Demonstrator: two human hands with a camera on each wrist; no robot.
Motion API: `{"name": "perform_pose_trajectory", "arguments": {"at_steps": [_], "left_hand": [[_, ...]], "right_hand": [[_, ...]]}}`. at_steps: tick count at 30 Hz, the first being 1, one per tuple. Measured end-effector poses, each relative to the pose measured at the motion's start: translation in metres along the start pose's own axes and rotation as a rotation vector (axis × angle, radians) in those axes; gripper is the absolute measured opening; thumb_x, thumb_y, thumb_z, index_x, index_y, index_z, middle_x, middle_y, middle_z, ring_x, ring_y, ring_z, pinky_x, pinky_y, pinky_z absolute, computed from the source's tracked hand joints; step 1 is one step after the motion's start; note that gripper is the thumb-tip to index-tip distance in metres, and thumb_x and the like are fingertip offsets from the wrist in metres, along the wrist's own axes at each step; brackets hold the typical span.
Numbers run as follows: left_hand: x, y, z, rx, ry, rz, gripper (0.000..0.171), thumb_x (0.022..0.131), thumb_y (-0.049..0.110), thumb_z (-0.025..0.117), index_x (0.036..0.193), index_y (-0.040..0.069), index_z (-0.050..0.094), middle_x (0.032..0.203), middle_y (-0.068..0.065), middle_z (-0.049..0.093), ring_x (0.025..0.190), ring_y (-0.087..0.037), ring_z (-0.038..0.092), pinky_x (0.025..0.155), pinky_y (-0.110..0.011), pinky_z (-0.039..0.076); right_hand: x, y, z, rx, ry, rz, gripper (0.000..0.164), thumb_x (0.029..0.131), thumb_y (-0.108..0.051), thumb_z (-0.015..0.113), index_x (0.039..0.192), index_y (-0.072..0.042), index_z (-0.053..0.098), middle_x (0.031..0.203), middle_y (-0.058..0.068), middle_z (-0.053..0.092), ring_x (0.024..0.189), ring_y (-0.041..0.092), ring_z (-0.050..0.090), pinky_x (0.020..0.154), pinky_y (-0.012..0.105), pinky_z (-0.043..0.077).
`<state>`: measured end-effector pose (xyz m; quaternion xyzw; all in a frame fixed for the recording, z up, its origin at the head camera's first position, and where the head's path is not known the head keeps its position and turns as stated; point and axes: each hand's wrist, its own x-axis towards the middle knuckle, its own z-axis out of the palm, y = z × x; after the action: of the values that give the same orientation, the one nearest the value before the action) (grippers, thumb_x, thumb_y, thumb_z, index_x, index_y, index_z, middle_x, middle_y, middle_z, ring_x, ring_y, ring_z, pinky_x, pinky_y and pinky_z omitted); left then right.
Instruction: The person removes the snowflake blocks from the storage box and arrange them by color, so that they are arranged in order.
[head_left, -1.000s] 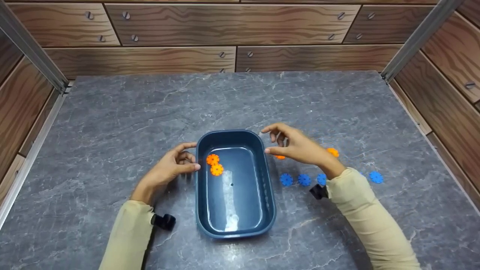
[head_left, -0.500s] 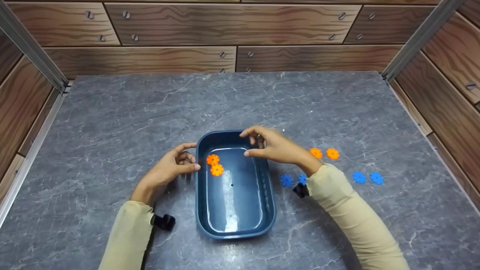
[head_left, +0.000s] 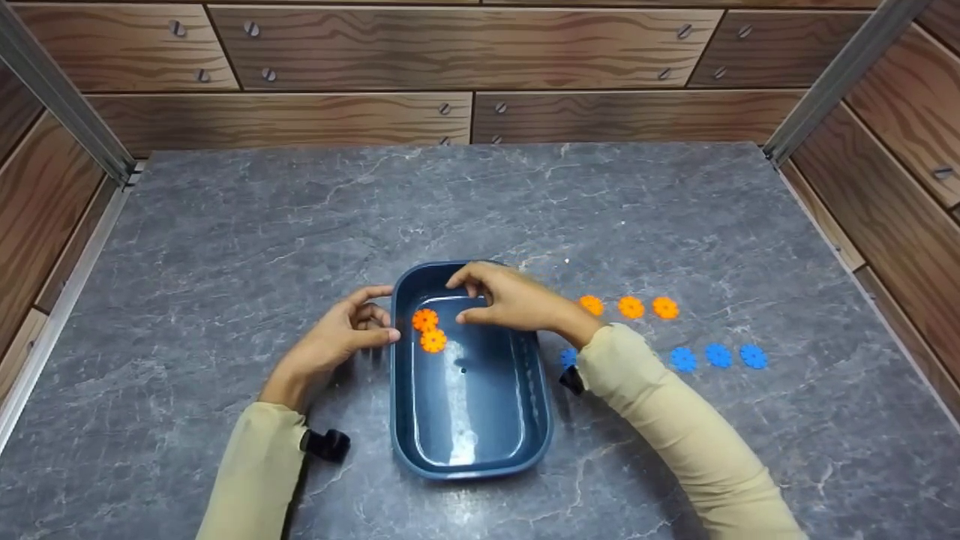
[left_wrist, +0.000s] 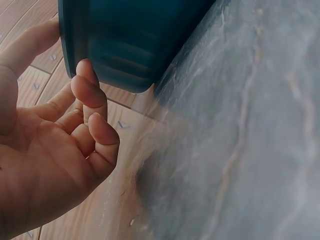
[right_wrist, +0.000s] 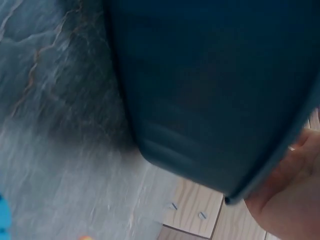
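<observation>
A dark blue plastic bin (head_left: 480, 420) stands in the middle of the table, two notched orange discs (head_left: 433, 340) lying together at its left inside. My left hand (head_left: 330, 334) touches the bin's left rim with thumb and index finger; in the left wrist view its other fingers (left_wrist: 103, 140) are loosely bent beside the wall. Over the far right part of the bin is my right hand (head_left: 510, 296), thumb and index finger apart, nothing visible between them. The right wrist view shows the bin's outer wall (right_wrist: 200, 100) hiding most of that hand.
Right of the bin lie three orange discs (head_left: 631, 307) in a row. Nearer me is a row of several blue discs (head_left: 718, 355), partly covered by my right sleeve (head_left: 675, 420). Wood-patterned walls (head_left: 465, 52) surround the grey marbled table (head_left: 262, 225).
My right hand has moved left, from beside the bin's right rim to above its inside. More orange discs show behind it. The left hand and the bin have stayed put.
</observation>
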<state>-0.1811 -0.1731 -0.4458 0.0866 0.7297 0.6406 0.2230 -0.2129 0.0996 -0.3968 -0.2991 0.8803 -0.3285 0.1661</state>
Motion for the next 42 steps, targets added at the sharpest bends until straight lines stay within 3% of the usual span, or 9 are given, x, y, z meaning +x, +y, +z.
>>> {"name": "perform_pose_trajectory", "arguments": {"at_steps": [6,18,31,42], "left_hand": [[-0.001,0.000,-0.001,0.018,-0.010,0.001,0.068,0.086,0.010,0.070,0.144,0.002,0.035,0.092,0.000,0.054,0.079,-0.010,0.055,0.074,-0.022,0.047],[0.000,0.002,-0.001,0.026,-0.012,-0.010,0.068,0.086,0.012,0.071,0.144,0.005,0.036,0.092,0.000,0.055,0.078,-0.010,0.053,0.071,-0.023,0.045],[-0.001,-0.001,-0.002,-0.021,-0.009,-0.001,0.069,0.085,0.009,0.071,0.144,0.003,0.035,0.092,0.000,0.055,0.078,-0.009,0.053,0.070,-0.022,0.046],[-0.001,-0.001,-0.001,-0.048,-0.012,0.002,0.069,0.085,0.007,0.070,0.144,0.002,0.034,0.091,0.000,0.055,0.077,-0.009,0.053,0.067,-0.022,0.044]], "right_hand": [[0.012,-0.002,0.009,-0.115,-0.025,0.006,0.044,0.087,-0.029,0.072,0.125,-0.013,0.058,0.100,0.005,0.056,0.079,0.016,0.047,0.073,0.028,0.039],[0.026,-0.001,0.019,-0.224,-0.091,0.057,0.044,0.087,-0.033,0.070,0.127,-0.018,0.058,0.103,0.004,0.058,0.089,0.019,0.054,0.077,0.033,0.043],[0.033,0.004,0.030,-0.382,-0.206,0.058,0.048,0.090,-0.039,0.065,0.135,-0.028,0.054,0.098,0.002,0.056,0.085,0.017,0.052,0.071,0.034,0.042],[0.034,0.005,0.034,-0.402,-0.220,0.038,0.053,0.091,-0.042,0.064,0.140,-0.029,0.048,0.096,0.002,0.055,0.083,0.017,0.050,0.067,0.033,0.040]]}}
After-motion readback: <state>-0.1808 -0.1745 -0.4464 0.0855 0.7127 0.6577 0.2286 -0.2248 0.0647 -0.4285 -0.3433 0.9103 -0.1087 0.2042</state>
